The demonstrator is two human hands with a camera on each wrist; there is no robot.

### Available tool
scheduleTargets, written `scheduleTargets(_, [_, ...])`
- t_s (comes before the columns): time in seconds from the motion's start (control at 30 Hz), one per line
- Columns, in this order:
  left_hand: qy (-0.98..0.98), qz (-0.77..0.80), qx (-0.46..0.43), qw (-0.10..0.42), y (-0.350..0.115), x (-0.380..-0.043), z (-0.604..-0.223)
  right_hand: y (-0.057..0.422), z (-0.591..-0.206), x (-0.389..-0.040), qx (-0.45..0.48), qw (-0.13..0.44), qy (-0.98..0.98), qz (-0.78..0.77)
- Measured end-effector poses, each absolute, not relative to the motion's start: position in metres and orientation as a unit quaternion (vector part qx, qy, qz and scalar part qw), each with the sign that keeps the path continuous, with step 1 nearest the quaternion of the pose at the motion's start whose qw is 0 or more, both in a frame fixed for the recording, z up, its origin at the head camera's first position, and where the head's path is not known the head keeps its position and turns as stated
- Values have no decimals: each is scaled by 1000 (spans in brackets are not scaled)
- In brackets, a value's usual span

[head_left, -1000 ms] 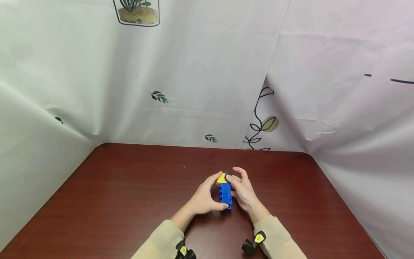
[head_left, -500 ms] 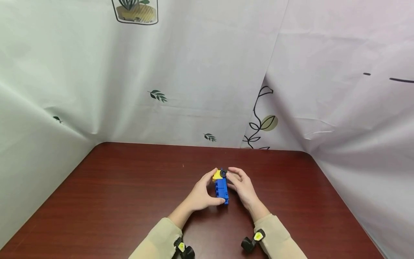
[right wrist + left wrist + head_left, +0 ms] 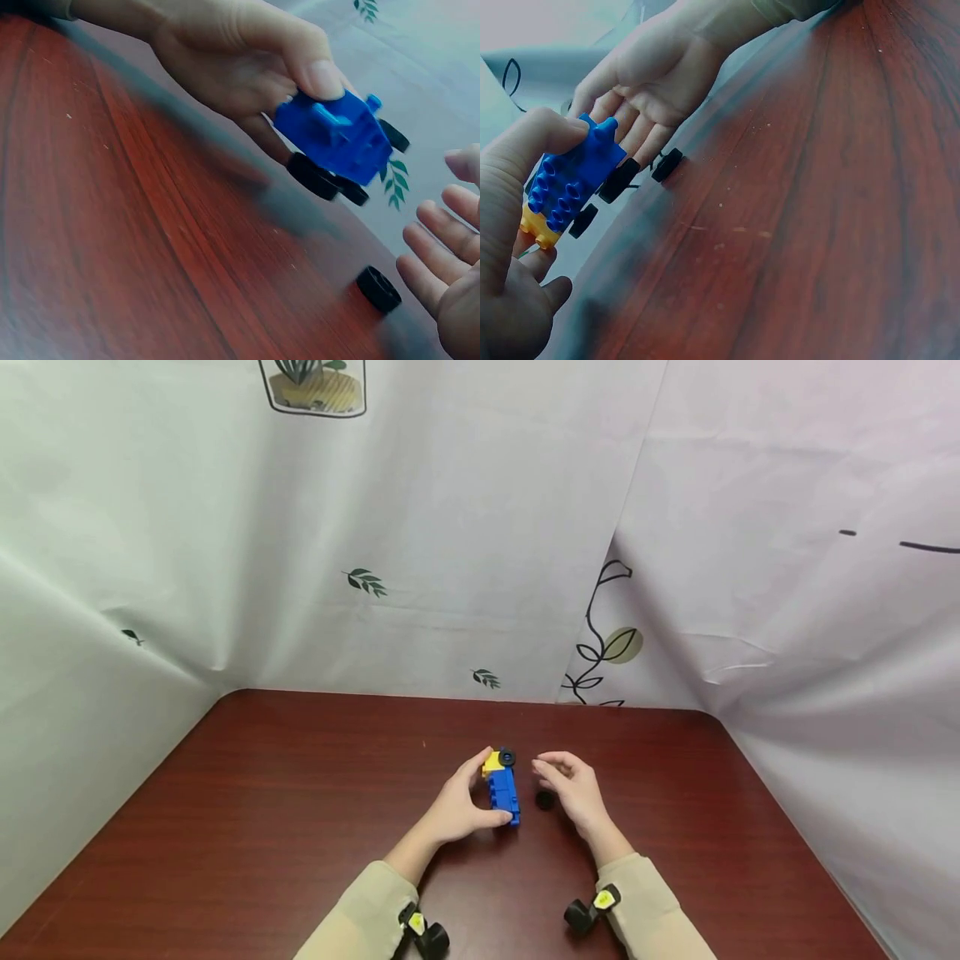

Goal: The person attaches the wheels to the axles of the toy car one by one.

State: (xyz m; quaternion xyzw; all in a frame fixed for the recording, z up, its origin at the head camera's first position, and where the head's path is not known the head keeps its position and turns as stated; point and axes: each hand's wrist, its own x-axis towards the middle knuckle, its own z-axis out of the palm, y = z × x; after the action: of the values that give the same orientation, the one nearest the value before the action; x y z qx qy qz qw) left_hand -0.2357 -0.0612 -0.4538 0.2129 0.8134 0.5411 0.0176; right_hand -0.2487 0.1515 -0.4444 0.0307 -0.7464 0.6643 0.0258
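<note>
My left hand (image 3: pixel 459 806) grips a toy car (image 3: pixel 503 793) built of blue and yellow bricks, thumb at one end and fingers at the yellow end. Three black wheels show on the car (image 3: pixel 337 135) in the right wrist view. To the right of it is my right hand (image 3: pixel 579 793), its fingers loosely bent and apart from the car. Nothing shows between that thumb and fingers in the right wrist view. A loose black wheel (image 3: pixel 379 289) stands on the table close to the right fingers. The left wrist view shows the brick studs and the left thumb (image 3: pixel 551 135) pressing the blue end.
The reddish-brown wooden table (image 3: pixel 300 793) extends around both hands. Behind it hangs a pale cloth (image 3: pixel 450 527) printed with leaves. Each sleeve carries a black wrist camera, one on the left (image 3: pixel 431 939) and one on the right (image 3: pixel 581 917).
My right hand has come away from the car's wheel and moved slightly right. The car has shifted left in my left hand. The loose wheel on the table has come into view.
</note>
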Motion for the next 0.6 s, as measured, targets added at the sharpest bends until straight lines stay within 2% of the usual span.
scheduleTargets(0.27, [804,560,197,36,-61,-236,-456,166,-451,-252,52,-3,-819,571])
scheduleTargets(0.6, [806,558,190,60,-61,-216,-420,180,-454,-256,114,-41,-852,509])
